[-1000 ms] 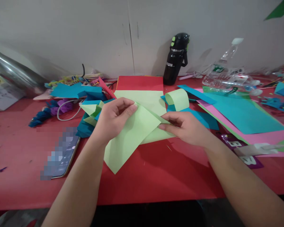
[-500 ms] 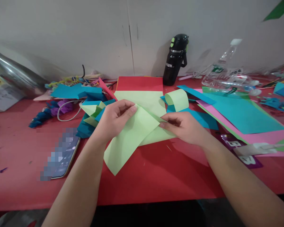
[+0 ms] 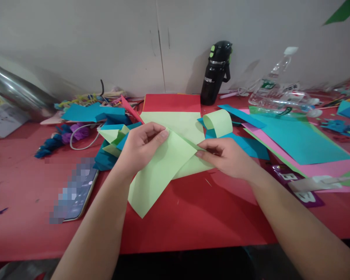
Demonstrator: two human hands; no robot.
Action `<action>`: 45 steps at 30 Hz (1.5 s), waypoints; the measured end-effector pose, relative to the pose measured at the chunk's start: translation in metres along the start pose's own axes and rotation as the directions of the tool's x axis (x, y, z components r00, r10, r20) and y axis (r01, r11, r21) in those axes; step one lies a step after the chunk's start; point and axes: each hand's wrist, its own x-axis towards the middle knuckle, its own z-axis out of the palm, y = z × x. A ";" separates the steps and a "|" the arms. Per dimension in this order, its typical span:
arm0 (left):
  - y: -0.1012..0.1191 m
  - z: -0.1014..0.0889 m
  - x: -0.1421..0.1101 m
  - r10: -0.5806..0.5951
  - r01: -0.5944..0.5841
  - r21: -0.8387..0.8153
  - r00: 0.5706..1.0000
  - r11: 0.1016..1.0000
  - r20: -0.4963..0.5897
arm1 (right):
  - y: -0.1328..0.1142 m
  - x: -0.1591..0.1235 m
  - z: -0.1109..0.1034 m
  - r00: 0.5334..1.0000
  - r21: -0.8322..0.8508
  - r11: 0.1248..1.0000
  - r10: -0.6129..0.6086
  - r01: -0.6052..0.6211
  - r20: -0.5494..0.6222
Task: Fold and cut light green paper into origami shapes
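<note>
Grey wall (image 3: 105,35) is rising behind a red worktop (image 3: 192,217). At far left, a white box (image 3: 7,120) is sitting beside a metal vessel (image 3: 21,87); what either is holding, I cannot tell. Nearer, a phone (image 3: 83,194) is lying by the left forearm. The left hand (image 3: 137,149) is pinching the top of a pale green sheet (image 3: 163,163) over the middle of the worktop, while the right hand (image 3: 230,157) is pinching its right side, where layers are overlapping. Since both sets of fingers are gripping only a little paper, uneven pulling could be creasing or tearing it, and a slipping layer could be leaving the edges crooked. Beyond, a black flask (image 3: 214,79) is standing closed, hiding its contents. Farther right, clear bottles (image 3: 270,85) are resting near coloured paper (image 3: 306,136), their contents too unclear to judge
</note>
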 end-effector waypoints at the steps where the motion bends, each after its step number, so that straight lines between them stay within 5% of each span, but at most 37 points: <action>1: 0.000 0.000 0.000 0.006 -0.006 -0.001 1.000 1.000 -0.013 | 0.000 0.000 0.000 1.000 -0.002 1.000 -0.004 0.004 -0.004; 7: 0.001 0.005 -0.002 0.061 -0.058 0.038 0.994 0.998 -0.086 | -0.009 -0.004 0.000 0.993 0.142 0.990 0.002 0.014 -0.114; 20: -0.004 0.010 -0.004 0.209 -0.182 0.341 0.977 0.922 -0.042 | -0.008 -0.004 0.011 0.997 -0.021 0.999 -0.030 0.029 -0.078; 45: -0.001 0.004 -0.004 0.173 -0.162 0.339 0.985 0.927 -0.003 | -0.009 -0.005 0.017 0.998 -0.033 0.998 -0.059 0.059 0.005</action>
